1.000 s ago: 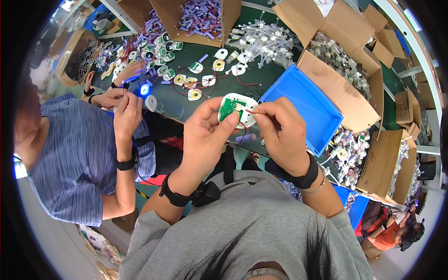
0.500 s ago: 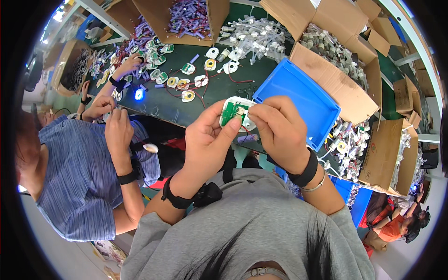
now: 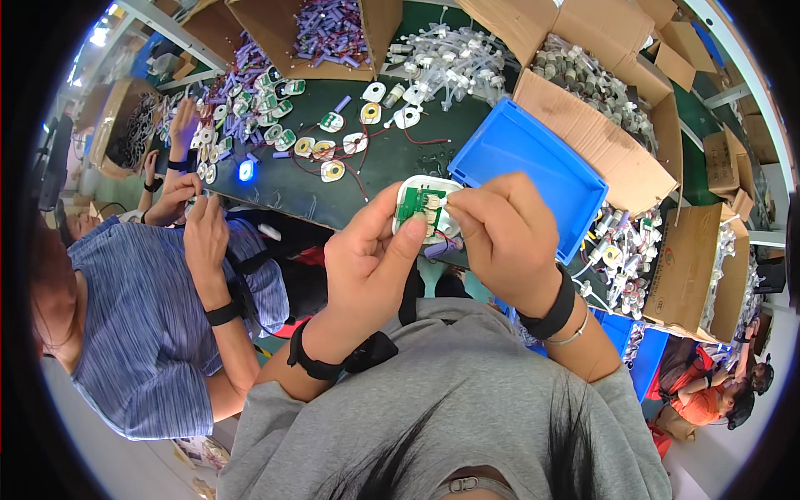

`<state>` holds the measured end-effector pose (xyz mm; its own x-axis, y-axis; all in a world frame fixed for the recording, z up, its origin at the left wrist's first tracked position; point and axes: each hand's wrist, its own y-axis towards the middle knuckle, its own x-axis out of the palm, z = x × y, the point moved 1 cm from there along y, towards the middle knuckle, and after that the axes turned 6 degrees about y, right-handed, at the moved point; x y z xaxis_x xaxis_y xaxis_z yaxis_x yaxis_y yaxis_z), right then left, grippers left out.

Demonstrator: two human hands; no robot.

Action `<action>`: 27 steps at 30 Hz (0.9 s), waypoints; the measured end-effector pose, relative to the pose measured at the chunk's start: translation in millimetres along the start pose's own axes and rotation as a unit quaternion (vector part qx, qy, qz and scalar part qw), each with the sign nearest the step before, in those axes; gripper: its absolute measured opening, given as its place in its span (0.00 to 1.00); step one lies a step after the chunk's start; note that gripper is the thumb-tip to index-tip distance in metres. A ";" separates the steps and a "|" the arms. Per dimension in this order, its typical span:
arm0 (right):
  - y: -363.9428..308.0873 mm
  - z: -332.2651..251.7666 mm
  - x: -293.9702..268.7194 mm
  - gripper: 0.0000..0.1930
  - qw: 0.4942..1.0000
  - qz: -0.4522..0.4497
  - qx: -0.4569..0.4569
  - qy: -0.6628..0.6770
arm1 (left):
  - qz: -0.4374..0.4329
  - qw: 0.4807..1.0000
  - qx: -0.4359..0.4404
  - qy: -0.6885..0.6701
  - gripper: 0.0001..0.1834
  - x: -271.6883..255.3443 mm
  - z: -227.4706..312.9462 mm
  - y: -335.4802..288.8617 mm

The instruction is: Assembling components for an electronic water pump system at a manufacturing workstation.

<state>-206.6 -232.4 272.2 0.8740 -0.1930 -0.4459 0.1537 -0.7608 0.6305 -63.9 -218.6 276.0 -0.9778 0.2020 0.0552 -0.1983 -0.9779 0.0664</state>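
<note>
My left hand (image 3: 367, 262) grips a white plastic housing (image 3: 429, 181) with a green circuit board (image 3: 414, 202) set inside it, the thumb lying across the board. White connectors show on the board beside the thumb tip. A purple cylindrical battery (image 3: 443, 248) hangs just below the housing. My right hand (image 3: 510, 237) is closed in a pinch at the housing's right side, fingertips touching by the connectors. Whatever small piece sits between those fingertips is hidden.
Beyond my hands lie several round housings with wires (image 3: 323, 148) on the green table (image 3: 417, 167). A blue tray (image 3: 533, 171) and an open carton of parts (image 3: 596, 137) stand to the right. At left, a co-worker in a blue shirt (image 3: 154, 317) works close by.
My thumb has shifted down slightly, uncovering more of the connectors. The right hand has moved a little right, and the battery sits closer under the housing.
</note>
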 end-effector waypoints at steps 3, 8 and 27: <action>1.5 -4.8 2.4 0.06 0.998 0.053 -0.030 -0.002 | 0.009 0.999 0.034 -0.014 0.17 -0.1 -0.2 -1.3; 3.1 -5.5 2.2 0.07 0.997 0.052 -0.050 0.017 | 0.026 0.995 0.056 0.083 0.16 -1.1 5.9 -3.2; 26.5 -2.2 -12.2 0.05 0.991 -0.041 -0.125 0.025 | -0.044 0.969 0.038 0.239 0.16 -13.4 27.3 11.9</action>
<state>-212.2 -248.8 295.7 0.8747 -0.1014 -0.4740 0.3289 -0.5941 0.7341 -51.3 -231.5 303.3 -0.8803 0.2178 -0.4215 -0.2939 -0.9477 0.1242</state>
